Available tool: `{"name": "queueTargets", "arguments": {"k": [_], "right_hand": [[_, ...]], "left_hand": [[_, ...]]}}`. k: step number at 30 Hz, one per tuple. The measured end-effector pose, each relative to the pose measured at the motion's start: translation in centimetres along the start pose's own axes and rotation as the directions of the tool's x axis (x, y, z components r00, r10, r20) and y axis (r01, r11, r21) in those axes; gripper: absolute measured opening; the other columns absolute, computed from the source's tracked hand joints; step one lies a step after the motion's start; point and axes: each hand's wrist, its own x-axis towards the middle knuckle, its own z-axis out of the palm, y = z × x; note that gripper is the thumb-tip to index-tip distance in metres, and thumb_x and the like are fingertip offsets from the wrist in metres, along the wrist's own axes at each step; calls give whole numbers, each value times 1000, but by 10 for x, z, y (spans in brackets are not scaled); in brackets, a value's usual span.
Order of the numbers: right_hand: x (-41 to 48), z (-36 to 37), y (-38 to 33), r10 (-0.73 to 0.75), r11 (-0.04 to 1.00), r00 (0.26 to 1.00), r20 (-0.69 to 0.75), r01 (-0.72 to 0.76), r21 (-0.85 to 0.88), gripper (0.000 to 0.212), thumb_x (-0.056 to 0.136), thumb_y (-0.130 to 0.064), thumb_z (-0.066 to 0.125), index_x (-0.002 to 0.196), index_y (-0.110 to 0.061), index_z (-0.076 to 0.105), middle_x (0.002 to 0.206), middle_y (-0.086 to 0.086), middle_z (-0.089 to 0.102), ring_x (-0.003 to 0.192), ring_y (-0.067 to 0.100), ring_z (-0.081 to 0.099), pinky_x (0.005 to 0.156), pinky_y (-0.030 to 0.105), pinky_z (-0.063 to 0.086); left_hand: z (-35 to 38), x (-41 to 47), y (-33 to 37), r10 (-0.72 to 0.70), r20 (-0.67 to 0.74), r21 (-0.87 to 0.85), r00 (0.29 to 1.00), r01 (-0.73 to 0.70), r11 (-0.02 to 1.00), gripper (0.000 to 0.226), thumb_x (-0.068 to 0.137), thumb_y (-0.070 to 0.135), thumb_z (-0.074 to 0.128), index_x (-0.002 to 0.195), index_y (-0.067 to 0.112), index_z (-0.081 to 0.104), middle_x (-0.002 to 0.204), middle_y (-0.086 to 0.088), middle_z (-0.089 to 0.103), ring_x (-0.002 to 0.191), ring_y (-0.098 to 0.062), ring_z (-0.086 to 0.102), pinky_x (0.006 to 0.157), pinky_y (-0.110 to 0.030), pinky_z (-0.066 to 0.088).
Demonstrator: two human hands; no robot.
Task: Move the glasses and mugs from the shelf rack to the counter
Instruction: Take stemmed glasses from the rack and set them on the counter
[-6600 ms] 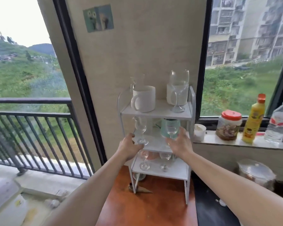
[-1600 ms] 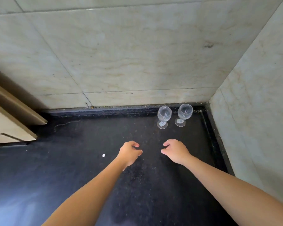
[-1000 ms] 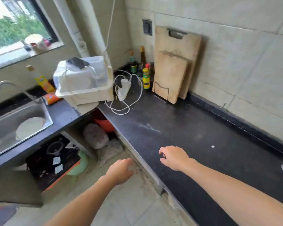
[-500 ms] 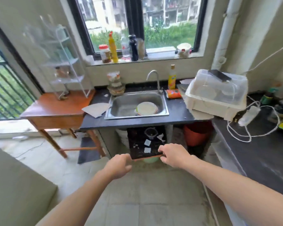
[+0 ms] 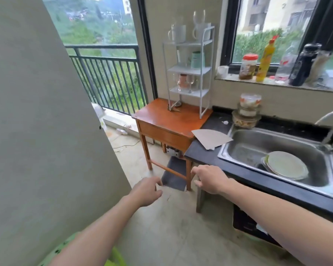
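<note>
left hand [image 5: 146, 191] empty, fingers loosely curled, held out over floor. right hand [image 5: 210, 179] empty too, loose curl, just beside counter [image 5: 206, 156] edge. shelf rack [image 5: 188, 70] on wooden table [image 5: 171, 120] ahead, well apart from both hands. white mugs [image 5: 178, 33], tall glass [image 5: 199, 16] on top tier; teal mug [image 5: 198, 59] on middle tier; wine glasses [image 5: 189, 82] on lowest tier.
</note>
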Motion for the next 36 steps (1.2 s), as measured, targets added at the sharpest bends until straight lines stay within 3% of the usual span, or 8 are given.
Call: {"name": "queueTargets", "arguments": {"k": [9, 13, 17, 20, 25, 28, 31, 36], "right_hand": [[191, -47, 12, -42, 998, 997, -57, 44, 33, 23, 90, -29, 53, 110, -20, 60, 108, 6, 68, 91, 26, 65, 73, 36, 53], [256, -56, 13, -8, 1000, 999, -43, 9, 26, 33, 89, -32, 53, 118, -18, 58, 116, 8, 67, 100, 30, 64, 85, 42, 53], [318, -52, 24, 73, 997, 995, -66, -71, 28, 40, 91, -33, 54, 129, -21, 54, 122, 5, 65, 105, 28, 63, 90, 43, 53], [363, -54, 36, 172, 985, 978, -117, -168, 43, 41, 91, -34, 53, 131, -25, 51, 122, 3, 66, 104, 25, 64, 89, 40, 54], [422, -67, 52, 405, 909, 900, -164, -376, 181, 43, 90, -36, 56, 132, -25, 50, 118, 1, 67, 102, 22, 64, 86, 36, 52], [439, -74, 60, 493, 844, 855, -158, -427, 323, 44, 89, -35, 58, 132, -24, 52, 112, -1, 68, 98, 19, 63, 84, 33, 51], [463, -84, 78, 594, 748, 792, -138, -482, 456, 45, 89, -31, 60, 132, -21, 52, 100, -4, 66, 95, 19, 61, 84, 34, 50], [509, -93, 121, 738, 577, 654, -166, -484, 658, 46, 86, -24, 64, 131, -17, 55, 91, -3, 70, 91, 21, 63, 87, 36, 50]], "left_hand": [[-95, 127, -48, -89, -49, -122, 995, 83, 989, 28, 88, 27, 58, 115, 20, 60, 99, 0, 62, 82, -15, 58, 71, -25, 48], [-122, 178, -74, -61, -51, -141, 997, 53, 989, 27, 89, 27, 57, 115, 19, 60, 92, 4, 60, 78, -12, 57, 60, -19, 41], [-154, 250, -97, 0, -33, -112, 999, -4, 994, 26, 90, 27, 58, 114, 18, 61, 95, 1, 61, 82, -14, 58, 64, -21, 44], [-184, 310, -114, 78, -37, -89, 996, -81, 993, 27, 87, 28, 60, 112, 18, 62, 98, 0, 65, 87, -17, 60, 76, -29, 51], [-234, 407, -131, 208, 0, -70, 978, -207, 976, 21, 81, 27, 62, 99, 18, 66, 87, 1, 68, 84, -19, 63, 74, -32, 53], [-250, 449, -124, 234, 16, -123, 972, -230, 965, 18, 81, 29, 65, 97, 20, 65, 81, 4, 66, 78, -16, 64, 65, -29, 53], [-259, 499, -113, 288, 41, -179, 957, -277, 944, 21, 83, 29, 67, 101, 20, 64, 86, 0, 67, 82, -20, 65, 72, -35, 57], [-265, 575, -79, 332, 50, -239, 942, -312, 920, 24, 86, 30, 65, 107, 19, 63, 87, 0, 65, 81, -17, 64, 61, -24, 49]]}}
